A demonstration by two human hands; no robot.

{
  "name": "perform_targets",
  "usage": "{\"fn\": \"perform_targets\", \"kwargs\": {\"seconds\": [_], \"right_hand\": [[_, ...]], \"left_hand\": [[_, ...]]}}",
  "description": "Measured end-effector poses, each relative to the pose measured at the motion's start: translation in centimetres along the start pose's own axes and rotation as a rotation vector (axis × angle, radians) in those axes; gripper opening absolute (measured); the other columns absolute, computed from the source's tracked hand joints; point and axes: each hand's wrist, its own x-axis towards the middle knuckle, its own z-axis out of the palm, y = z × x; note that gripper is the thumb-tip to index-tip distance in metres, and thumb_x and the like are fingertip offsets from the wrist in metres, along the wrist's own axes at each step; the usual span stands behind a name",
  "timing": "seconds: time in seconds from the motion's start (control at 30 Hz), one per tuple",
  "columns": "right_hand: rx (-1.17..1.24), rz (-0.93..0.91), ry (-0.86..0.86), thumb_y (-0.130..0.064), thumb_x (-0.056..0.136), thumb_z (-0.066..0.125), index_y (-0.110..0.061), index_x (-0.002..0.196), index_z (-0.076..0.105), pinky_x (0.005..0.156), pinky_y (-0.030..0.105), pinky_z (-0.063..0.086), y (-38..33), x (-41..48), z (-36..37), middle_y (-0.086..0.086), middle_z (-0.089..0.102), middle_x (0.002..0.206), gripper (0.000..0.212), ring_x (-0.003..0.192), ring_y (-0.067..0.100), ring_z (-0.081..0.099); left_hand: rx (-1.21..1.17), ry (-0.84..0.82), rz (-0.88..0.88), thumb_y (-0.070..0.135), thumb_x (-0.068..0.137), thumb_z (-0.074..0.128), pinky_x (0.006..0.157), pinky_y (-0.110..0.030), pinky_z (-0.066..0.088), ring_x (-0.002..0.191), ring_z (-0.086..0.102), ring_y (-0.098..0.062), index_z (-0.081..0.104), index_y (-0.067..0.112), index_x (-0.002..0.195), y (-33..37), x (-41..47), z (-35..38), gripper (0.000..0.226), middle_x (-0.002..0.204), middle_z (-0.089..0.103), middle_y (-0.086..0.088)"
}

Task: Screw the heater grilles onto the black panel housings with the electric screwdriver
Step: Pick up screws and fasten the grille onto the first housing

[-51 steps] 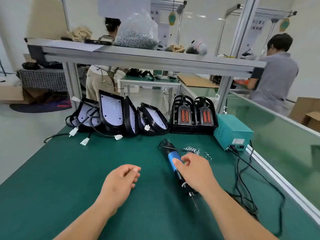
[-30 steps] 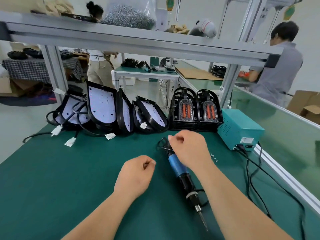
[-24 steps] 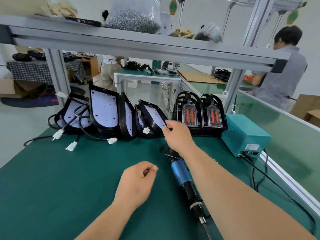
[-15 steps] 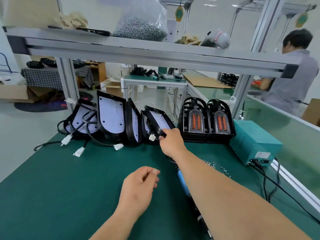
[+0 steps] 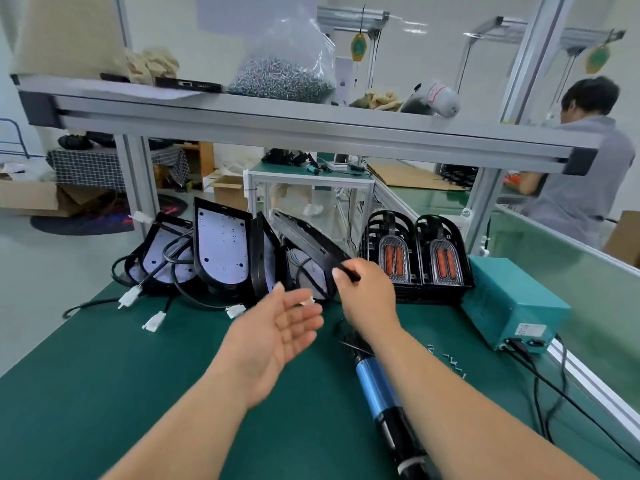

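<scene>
Housing [image 5: 304,237] pinched by right hand [image 5: 367,296] slants up leftward.

Bright even overhead light, soft shadows, wide-angle edge bowing, slight blur.

Along the far edge of the surface [image 5: 104,393], a row of panel housings [image 5: 221,251] leans together left of centre, their cable plugs [image 5: 152,320] trailing on the surface before them. The rightmost housing [image 5: 304,237] slants over its neighbour, its rim pinched in the right grip [image 5: 370,299]. Right of it two heater grilles [image 5: 391,258] stand side by side. Beyond them, by the right edge, sits a power box [image 5: 512,306]. The electric screwdriver [image 5: 377,389] lies before the grilles, under the right forearm; loose screws [image 5: 450,362] lie between it and the right edge. A shelf [image 5: 311,129] spans above the far edge, a bag of screws [image 5: 284,71] on it.
</scene>
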Motion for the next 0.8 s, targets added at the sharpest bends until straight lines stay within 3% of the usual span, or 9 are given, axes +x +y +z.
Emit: {"fn": "perform_targets", "kwargs": {"seconds": [0.07,0.17,0.27,0.4,0.53,0.63,0.7,0.8], "right_hand": [[0.024,-0.053,-0.004,-0.026,0.093,0.066,-0.016,0.100,0.068,0.069,0.007,0.033,-0.2,-1.6,-1.7,-0.002,0.059,0.098,0.013,0.078,-0.001,0.054],[0.090,-0.115,-0.020,-0.026,0.087,0.074,-0.026,0.085,0.063,0.072,0.003,0.038,-0.4,-4.9,-4.7,-0.008,0.060,0.091,0.011,0.082,0.000,0.056],[0.065,-0.201,-0.058,-0.021,0.080,0.081,-0.024,0.078,0.065,0.075,0.008,0.041,0.0,-8.9,-7.5,-0.010,0.060,0.089,0.016,0.084,0.005,0.058],[0.041,-0.313,-0.093,-0.039,0.077,0.073,-0.025,0.077,0.069,0.075,0.009,0.041,0.4,-13.6,-9.9,-0.012,0.059,0.088,0.014,0.085,0.004,0.059],[-0.034,-0.455,-0.139,-0.046,0.076,0.070,-0.031,0.081,0.064,0.068,0.015,0.044,0.9,-16.2,-10.3,-0.016,0.055,0.085,0.017,0.077,0.000,0.056],[-0.049,-0.490,-0.317,-0.049,0.080,0.072,-0.031,0.082,0.068,0.070,0.014,0.046,1.2,-16.9,-9.8,-0.019,0.054,0.085,0.019,0.075,-0.002,0.054],[-0.090,-0.487,-0.498,-0.051,0.083,0.070,-0.029,0.084,0.070,0.074,0.022,0.051,1.1,-17.0,-9.3,-0.014,0.054,0.087,0.023,0.076,0.004,0.056],[-0.213,-0.460,-0.758,-0.058,0.086,0.061,-0.025,0.092,0.072,0.082,0.033,0.050,0.7,-16.6,-8.9,-0.008,0.054,0.091,0.035,0.084,0.010,0.056]], "left_hand": [[-0.082,-0.045,-0.079,0.058,0.101,0.029,0.074,-0.032,0.055,0.090,0.075,-0.022,0.064,0.008,0.116,1.5,0.9,-0.3,0.062,0.106,0.075,-0.016],[-0.182,-0.061,-0.162,0.075,0.092,0.026,0.083,-0.040,0.052,0.100,0.072,-0.031,0.060,0.002,0.120,2.5,1.5,-1.2,0.086,0.116,0.070,-0.023],[-0.256,-0.071,-0.207,0.083,0.084,0.029,0.083,-0.047,0.054,0.102,0.071,-0.035,0.072,0.000,0.111,2.1,1.3,-2.2,0.097,0.119,0.069,-0.022],[-0.277,-0.134,-0.315,0.070,0.082,0.050,0.068,-0.040,0.061,0.086,0.075,-0.031,0.081,0.008,0.089,1.1,-0.2,-3.0,0.070,0.106,0.075,-0.014],[-0.152,-0.115,-0.396,0.054,0.066,0.071,0.066,-0.042,0.061,0.075,0.073,-0.036,0.080,0.007,0.080,-0.2,-2.4,-4.4,0.050,0.096,0.075,-0.019],[-0.044,-0.100,-0.422,0.056,0.055,0.079,0.072,-0.045,0.060,0.081,0.073,-0.038,0.079,0.004,0.091,-0.3,-4.3,-5.9,0.063,0.103,0.074,-0.022],[0.048,-0.114,-0.430,0.062,0.055,0.077,0.077,-0.050,0.060,0.095,0.072,-0.040,0.078,0.005,0.104,0.1,-5.5,-7.0,0.075,0.113,0.071,-0.022],[0.220,-0.016,-0.292,0.068,0.076,0.062,0.107,-0.049,0.045,0.128,0.057,-0.024,0.059,0.035,0.136,0.3,-7.2,-7.3,0.068,0.145,0.055,0.001]]}}
